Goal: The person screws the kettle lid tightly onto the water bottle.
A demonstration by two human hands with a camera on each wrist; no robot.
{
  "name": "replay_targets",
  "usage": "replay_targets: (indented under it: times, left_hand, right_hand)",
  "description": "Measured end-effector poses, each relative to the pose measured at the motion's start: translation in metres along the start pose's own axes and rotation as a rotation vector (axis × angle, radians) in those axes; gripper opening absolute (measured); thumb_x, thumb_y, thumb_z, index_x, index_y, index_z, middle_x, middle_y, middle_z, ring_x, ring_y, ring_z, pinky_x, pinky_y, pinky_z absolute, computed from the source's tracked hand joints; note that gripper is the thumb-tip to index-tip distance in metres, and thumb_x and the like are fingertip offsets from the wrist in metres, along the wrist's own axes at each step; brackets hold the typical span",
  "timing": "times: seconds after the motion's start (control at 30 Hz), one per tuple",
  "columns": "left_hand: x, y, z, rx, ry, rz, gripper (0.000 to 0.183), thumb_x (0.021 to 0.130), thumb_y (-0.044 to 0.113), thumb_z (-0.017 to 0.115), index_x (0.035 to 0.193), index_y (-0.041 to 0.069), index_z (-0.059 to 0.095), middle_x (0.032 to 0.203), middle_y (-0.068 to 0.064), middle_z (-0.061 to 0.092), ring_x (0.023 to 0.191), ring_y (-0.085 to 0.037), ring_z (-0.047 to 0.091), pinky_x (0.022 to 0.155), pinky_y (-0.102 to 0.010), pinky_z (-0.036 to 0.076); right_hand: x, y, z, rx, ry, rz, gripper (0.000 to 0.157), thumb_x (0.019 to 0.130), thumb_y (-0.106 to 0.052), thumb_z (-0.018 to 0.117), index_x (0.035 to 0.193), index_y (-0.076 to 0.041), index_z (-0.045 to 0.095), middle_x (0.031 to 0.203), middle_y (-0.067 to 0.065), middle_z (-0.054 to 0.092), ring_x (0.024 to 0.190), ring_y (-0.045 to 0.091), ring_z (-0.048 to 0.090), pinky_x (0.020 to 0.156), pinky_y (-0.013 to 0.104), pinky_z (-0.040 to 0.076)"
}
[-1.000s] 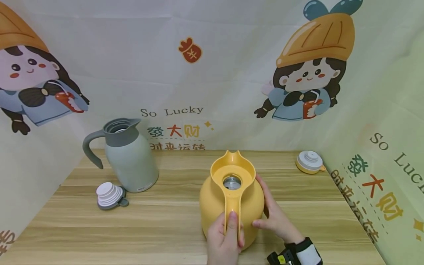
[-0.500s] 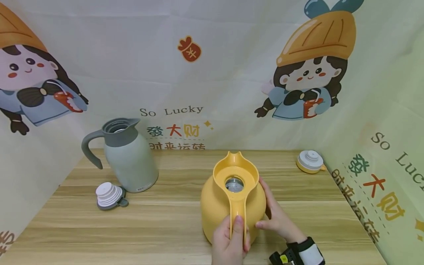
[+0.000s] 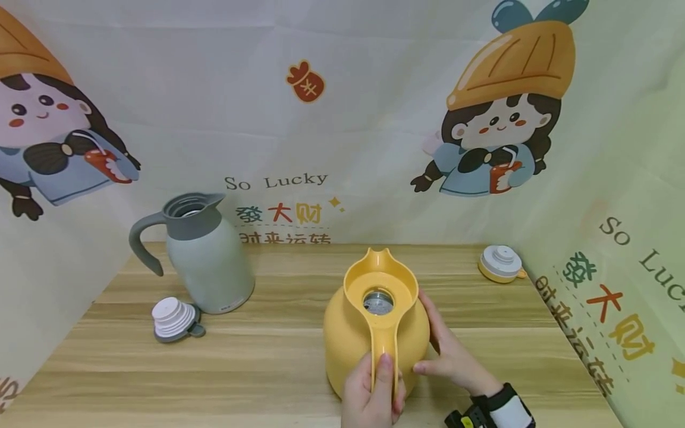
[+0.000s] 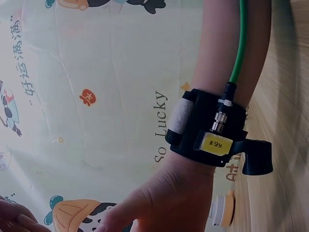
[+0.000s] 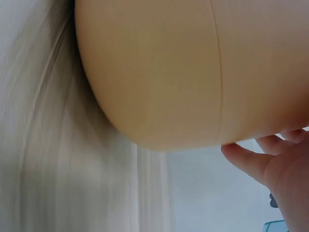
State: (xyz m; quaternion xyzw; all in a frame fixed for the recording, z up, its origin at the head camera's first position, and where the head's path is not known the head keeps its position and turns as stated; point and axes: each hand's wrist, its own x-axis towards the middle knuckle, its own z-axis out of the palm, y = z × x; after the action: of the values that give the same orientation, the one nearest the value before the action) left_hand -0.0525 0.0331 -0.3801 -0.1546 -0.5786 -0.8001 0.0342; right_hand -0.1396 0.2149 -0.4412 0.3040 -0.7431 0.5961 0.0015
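In the head view a yellow vacuum jug (image 3: 342, 345) stands lidless on the table, its spout facing away and its handle toward me. My left hand (image 3: 369, 392) grips the lower part of the handle (image 3: 384, 339), thumb on top. Against the jug's right side rests my right hand (image 3: 455, 356), fingers spread along the wall and thumb nearer me. The right wrist view shows the right hand (image 5: 289, 169) with fingertips at the yellow wall. Silvery metal (image 3: 378, 302) shows inside the jug's mouth.
A pale green vacuum jug (image 3: 211, 267) with a grey collar stands lidless at the back left. Its white and grey stopper (image 3: 173, 319) lies before it. A white and yellow stopper (image 3: 500, 263) sits at the back right corner. Printed cloth (image 3: 369, 137) walls the wooden table (image 3: 214, 380).
The yellow jug has shifted slightly right and its handle has swung a little to the right, the left hand moving along with it. The right hand has stayed at the jug's side.
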Motion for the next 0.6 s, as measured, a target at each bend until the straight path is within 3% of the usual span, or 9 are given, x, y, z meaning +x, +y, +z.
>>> replay_targets:
  times: [0.17, 0.33, 0.43, 0.6]
  left_hand:
    - [-0.002, -0.001, 0.0, -0.03, -0.014, 0.011, 0.029, 0.101, 0.008, 0.034, 0.08, -0.008, 0.044, 0.048, -0.023, 0.038, 0.037, -0.012, 0.034, 0.032, -0.017, 0.031]
    - [-0.003, -0.001, 0.001, -0.072, -0.028, -0.026, 0.029, 0.1, 0.01, 0.036, 0.08, -0.009, 0.042, 0.049, -0.024, 0.036, 0.04, -0.007, 0.035, 0.032, -0.019, 0.03]
    - [-0.003, 0.0, 0.001, -0.075, -0.03, -0.041, 0.029, 0.099, 0.011, 0.04, 0.079, -0.009, 0.042, 0.05, -0.025, 0.036, 0.042, -0.005, 0.035, 0.034, -0.018, 0.029]
    - [-0.002, 0.0, -0.001, -0.071, -0.067, -0.009, 0.026, 0.098, 0.009, 0.041, 0.078, -0.008, 0.042, 0.051, -0.024, 0.036, 0.044, -0.003, 0.036, 0.036, -0.016, 0.028]
  right_hand:
    - [0.001, -0.004, -0.009, -0.111, -0.048, 0.012, 0.105, 0.073, -0.043, 0.075, 0.147, -0.021, 0.003, 0.15, 0.011, 0.008, 0.13, 0.033, 0.021, 0.094, 0.065, 0.019]
    - [0.009, -0.01, -0.03, -0.179, -0.096, -0.037, 0.101, 0.076, -0.061, 0.063, 0.147, -0.018, 0.004, 0.146, 0.014, 0.021, 0.123, 0.034, 0.034, 0.09, 0.064, 0.029]
    - [0.017, -0.015, -0.049, -0.236, -0.099, -0.042, 0.099, 0.076, -0.058, 0.065, 0.147, -0.019, 0.007, 0.145, 0.012, 0.025, 0.124, 0.033, 0.033, 0.091, 0.062, 0.031]
    - [0.026, -0.025, -0.078, -0.423, -0.067, 0.07, 0.099, 0.072, -0.036, 0.077, 0.146, -0.026, 0.011, 0.144, 0.011, 0.025, 0.126, 0.033, 0.029, 0.096, 0.06, 0.027]
